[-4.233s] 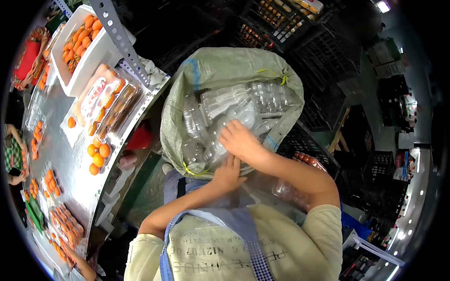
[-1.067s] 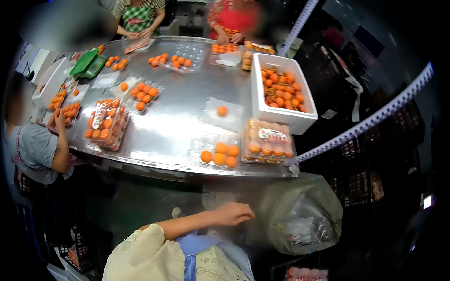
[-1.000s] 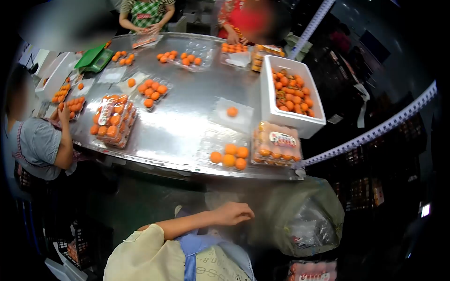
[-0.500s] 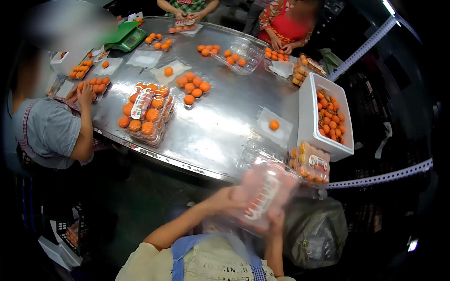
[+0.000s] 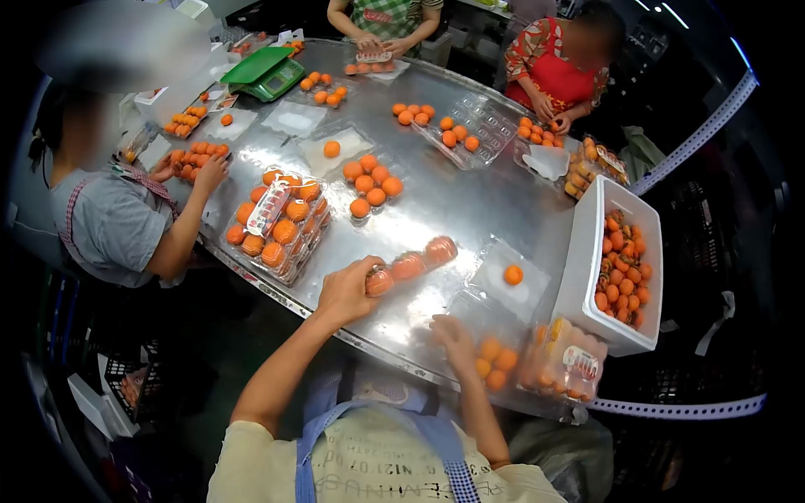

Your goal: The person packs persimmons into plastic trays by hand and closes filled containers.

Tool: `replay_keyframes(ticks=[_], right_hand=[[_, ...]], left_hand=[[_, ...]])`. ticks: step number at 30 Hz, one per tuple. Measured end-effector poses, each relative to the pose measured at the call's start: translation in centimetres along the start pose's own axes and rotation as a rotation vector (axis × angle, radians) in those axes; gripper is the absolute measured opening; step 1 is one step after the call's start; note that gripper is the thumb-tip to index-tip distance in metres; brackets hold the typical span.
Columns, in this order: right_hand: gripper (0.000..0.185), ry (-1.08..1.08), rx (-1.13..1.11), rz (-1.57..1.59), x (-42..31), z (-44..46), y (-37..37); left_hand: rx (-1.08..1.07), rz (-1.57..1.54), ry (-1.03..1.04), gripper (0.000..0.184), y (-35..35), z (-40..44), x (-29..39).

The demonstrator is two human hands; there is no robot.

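Note:
My left hand [image 5: 345,295] is closed on the near end of a clear plastic pack of orange fruits [image 5: 408,266], tilted so that a row of three fruits shows. The rest of the pack cannot be made out. To its right, my right hand [image 5: 454,342] is somewhat blurred, fingers apart and holding nothing, above the table's near edge. Beside that hand are a clear plastic tray [image 5: 478,312] and several blurred orange fruits [image 5: 496,362]. A single orange fruit [image 5: 513,275] lies on a white sheet just beyond.
On the metal table [image 5: 470,201], stacked fruit packs [image 5: 281,222] stand left and a labelled pack [image 5: 574,360] right. A white foam box [image 5: 579,243] holds many fruits. A green scale [image 5: 267,74] stands far left. Co-workers handle fruit at the left and far side.
The labelled pack that both hands held near my body is now away from it; my left hand alone holds a pack over the table. My right hand has let go and moved apart.

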State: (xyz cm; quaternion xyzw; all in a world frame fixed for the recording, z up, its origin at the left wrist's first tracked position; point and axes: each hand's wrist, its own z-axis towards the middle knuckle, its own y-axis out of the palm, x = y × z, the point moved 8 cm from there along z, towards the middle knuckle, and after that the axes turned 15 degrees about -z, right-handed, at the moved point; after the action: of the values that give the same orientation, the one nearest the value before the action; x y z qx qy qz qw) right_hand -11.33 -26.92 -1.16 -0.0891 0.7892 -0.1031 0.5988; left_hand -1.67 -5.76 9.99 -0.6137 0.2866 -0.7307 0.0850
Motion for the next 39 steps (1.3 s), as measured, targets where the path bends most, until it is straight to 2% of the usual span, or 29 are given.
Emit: replay_keyframes(ticks=[1, 5, 7, 10, 11, 14, 15, 18, 19, 23, 26, 28, 30, 32, 36, 39], right_hand=[[0.029, 0.011, 0.019, -0.01, -0.8, 0.0, -0.1], [0.025, -0.032, 0.019, -0.169, 0.0, 1.0, 0.2], [0.024, -0.05, 0.063, -0.221, -0.6, 0.8, 0.7], [0.024, -0.374, 0.271, -0.536, -5.2, 0.1, 1.7], [0.032, -0.534, 0.362, -0.7, -7.0, 0.0, 2.6], [0.038, -0.622, 0.323, -0.889, -9.0, 1.9, 6.3], [0.049, -0.587, 0.232, -0.916, -7.9, 3.2, 7.9], [0.057, -0.552, 0.137, -1.011, -6.4, 5.3, 11.5], [0.065, -0.548, 0.135, -1.076, -6.0, 5.7, 12.2], [0.066, -0.502, 0.124, -1.14, -6.4, 6.8, 12.4], [0.065, -0.5, 0.095, -1.129, -6.2, 7.3, 12.5], [0.063, -0.514, 0.086, -1.127, -7.0, 7.4, 12.5], [0.062, -0.511, 0.074, -1.117, -7.0, 7.6, 12.6], [0.062, -0.514, 0.085, -1.117, -6.9, 7.6, 12.6], [0.064, -0.48, 0.075, -1.102, -6.6, 7.4, 12.8], [0.064, -0.47, 0.086, -1.123, -7.3, 6.9, 12.9]], left_hand=[[0.011, 0.092, 0.074, 0.045, 0.4, 0.6, -0.2], [-0.022, 0.371, 0.401, 0.038, 3.7, 1.2, -3.0], [-0.025, 0.373, 0.486, 0.037, 4.5, 0.8, -4.7], [-0.071, 0.329, 0.56, 0.037, 5.0, -0.1, -6.3], [-0.083, 0.307, 0.576, 0.037, 5.0, 0.0, -6.8], [-0.186, 0.32, 0.657, 0.038, 5.3, -0.5, -9.2], [-0.233, 0.289, 0.639, 0.042, 5.4, -0.5, -9.9], [-0.278, 0.169, 0.506, 0.053, 3.9, -0.1, -10.1], [-0.259, 0.08, 0.394, 0.064, 2.5, -0.2, -9.8], [0.076, -0.109, 0.065, 0.065, -0.2, -1.3, -15.7], [-0.055, -0.6, -0.454, 0.053, 2.3, -2.5, -22.7], [-0.039, -0.775, -0.522, 0.043, 3.2, -2.6, -24.6], [-0.083, -0.876, -0.534, 0.045, 3.6, -2.2, -25.4], [-0.16, -0.841, -0.531, 0.049, 3.6, -1.9, -25.5], [-0.254, -0.927, -0.6, 0.055, 2.3, -1.6, -22.4], [-0.189, -1.06, -0.709, 0.055, 2.2, -1.6, -21.7]])
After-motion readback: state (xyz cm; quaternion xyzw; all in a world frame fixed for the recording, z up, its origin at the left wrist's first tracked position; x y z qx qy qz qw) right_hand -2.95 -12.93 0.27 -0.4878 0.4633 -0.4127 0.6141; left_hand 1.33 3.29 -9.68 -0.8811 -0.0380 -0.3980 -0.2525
